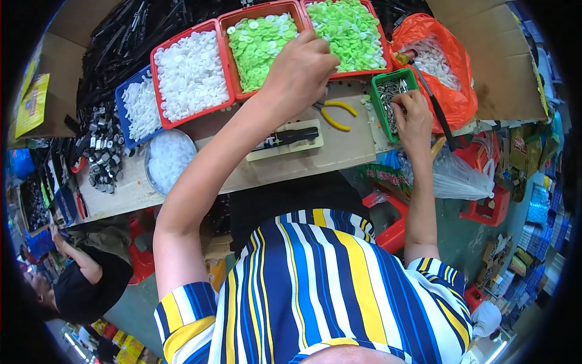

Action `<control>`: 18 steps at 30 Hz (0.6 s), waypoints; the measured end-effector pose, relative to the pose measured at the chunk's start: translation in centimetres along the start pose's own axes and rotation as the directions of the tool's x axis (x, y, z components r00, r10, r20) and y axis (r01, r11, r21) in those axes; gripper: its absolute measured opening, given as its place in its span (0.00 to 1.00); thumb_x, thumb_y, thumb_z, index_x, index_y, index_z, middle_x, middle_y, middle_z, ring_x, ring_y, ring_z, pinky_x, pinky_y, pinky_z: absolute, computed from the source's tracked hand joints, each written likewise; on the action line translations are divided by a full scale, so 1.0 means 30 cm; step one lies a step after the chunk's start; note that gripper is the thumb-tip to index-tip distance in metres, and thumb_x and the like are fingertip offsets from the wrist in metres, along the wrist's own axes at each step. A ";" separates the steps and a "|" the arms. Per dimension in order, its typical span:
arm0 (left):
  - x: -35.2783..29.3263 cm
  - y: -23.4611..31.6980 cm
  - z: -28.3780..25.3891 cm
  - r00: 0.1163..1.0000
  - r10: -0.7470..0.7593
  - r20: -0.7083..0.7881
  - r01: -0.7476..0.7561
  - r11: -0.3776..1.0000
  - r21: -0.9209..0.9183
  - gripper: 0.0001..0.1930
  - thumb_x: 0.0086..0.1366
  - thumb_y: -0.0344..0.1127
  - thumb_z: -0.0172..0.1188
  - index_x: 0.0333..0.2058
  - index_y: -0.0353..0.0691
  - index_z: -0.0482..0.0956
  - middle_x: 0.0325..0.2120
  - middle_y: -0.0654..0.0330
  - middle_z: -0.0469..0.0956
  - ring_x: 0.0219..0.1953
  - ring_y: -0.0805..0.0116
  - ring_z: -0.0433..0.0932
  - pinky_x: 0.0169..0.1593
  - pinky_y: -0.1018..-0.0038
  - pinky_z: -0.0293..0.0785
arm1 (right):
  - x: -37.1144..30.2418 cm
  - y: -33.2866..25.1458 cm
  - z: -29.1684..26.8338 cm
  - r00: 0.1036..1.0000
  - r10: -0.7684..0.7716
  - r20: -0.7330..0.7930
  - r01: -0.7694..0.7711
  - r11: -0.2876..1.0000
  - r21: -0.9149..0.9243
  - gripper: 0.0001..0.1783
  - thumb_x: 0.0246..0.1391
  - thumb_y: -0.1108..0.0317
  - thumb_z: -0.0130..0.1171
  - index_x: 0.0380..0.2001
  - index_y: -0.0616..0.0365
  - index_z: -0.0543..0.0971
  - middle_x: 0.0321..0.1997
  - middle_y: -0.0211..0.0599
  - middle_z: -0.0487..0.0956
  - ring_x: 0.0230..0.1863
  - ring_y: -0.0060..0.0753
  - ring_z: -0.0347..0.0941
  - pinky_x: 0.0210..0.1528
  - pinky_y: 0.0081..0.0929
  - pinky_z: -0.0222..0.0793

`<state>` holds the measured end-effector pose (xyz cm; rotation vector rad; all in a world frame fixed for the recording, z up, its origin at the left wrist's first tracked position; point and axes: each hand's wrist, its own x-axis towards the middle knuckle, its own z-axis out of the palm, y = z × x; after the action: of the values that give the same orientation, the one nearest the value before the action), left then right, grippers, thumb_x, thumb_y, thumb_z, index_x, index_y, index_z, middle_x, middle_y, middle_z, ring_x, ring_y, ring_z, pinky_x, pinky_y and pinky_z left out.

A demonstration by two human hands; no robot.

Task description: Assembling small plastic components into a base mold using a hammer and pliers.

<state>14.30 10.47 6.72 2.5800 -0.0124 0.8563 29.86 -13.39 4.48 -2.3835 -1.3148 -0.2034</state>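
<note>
My left hand (303,71) curled over green pieces (351,39), fingertips hidden, grip I cannot tell, my right hand (416,124) bent over metal parts (387,91), hold also unclear, black part (297,136) between my forearms

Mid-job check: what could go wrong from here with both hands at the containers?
Mixing: the left hand is over the border between two red trays of mostly green pieces, so a dropped piece might land in the wrong one.
Knocking: the left forearm overlaps the edge of the round bowl in this view; a backward sweep could tip it, though the height gap is unclear.
Spilling: the right hand is at the green bin; a snag might scatter its metal parts.
</note>
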 end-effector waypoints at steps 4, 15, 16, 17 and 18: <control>0.097 -0.037 0.106 0.995 0.087 0.059 -0.095 0.982 0.164 0.06 0.51 0.24 0.59 0.29 0.36 0.82 0.30 0.57 0.76 0.42 0.57 0.74 0.45 0.64 0.73 | 0.000 0.004 0.007 1.000 0.019 -0.006 -0.019 1.000 0.013 0.05 0.50 0.74 0.63 0.32 0.61 0.80 0.34 0.43 0.76 0.40 0.48 0.75 0.40 0.43 0.70; 0.150 -0.062 0.172 0.979 0.183 0.086 -0.199 0.951 0.238 0.00 0.51 0.26 0.59 0.24 0.37 0.78 0.28 0.58 0.75 0.41 0.60 0.74 0.43 0.65 0.72 | 0.015 0.022 0.002 1.000 -0.014 -0.011 0.014 0.999 0.031 0.04 0.50 0.71 0.64 0.30 0.58 0.81 0.32 0.39 0.75 0.38 0.45 0.75 0.36 0.43 0.68; 0.148 -0.059 0.170 0.990 0.141 0.024 -0.143 0.978 0.150 0.01 0.52 0.26 0.61 0.25 0.36 0.79 0.27 0.57 0.76 0.39 0.59 0.74 0.43 0.65 0.72 | 0.017 0.028 0.003 1.000 -0.011 -0.015 0.011 0.999 0.034 0.04 0.50 0.71 0.64 0.30 0.58 0.81 0.32 0.39 0.75 0.38 0.45 0.75 0.36 0.43 0.68; 0.148 -0.049 0.162 0.995 0.094 -0.032 -0.092 0.994 0.054 0.01 0.53 0.26 0.62 0.26 0.35 0.80 0.27 0.56 0.77 0.38 0.58 0.75 0.42 0.65 0.72 | 0.015 0.036 0.004 1.000 -0.014 -0.021 0.014 0.999 0.031 0.05 0.50 0.71 0.64 0.31 0.58 0.81 0.32 0.39 0.75 0.38 0.45 0.75 0.36 0.43 0.68; 0.142 -0.037 0.152 0.995 0.099 -0.027 -0.097 0.994 0.054 0.01 0.53 0.26 0.62 0.26 0.35 0.80 0.27 0.56 0.77 0.38 0.58 0.75 0.42 0.65 0.72 | 0.013 0.042 0.005 0.999 -0.018 -0.027 0.018 0.999 0.029 0.05 0.50 0.71 0.64 0.31 0.58 0.81 0.32 0.39 0.75 0.38 0.45 0.75 0.36 0.43 0.68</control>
<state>20.49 10.22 5.44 2.6338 -0.1104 0.9418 31.13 -13.61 4.12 -2.3377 -1.3184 -0.2197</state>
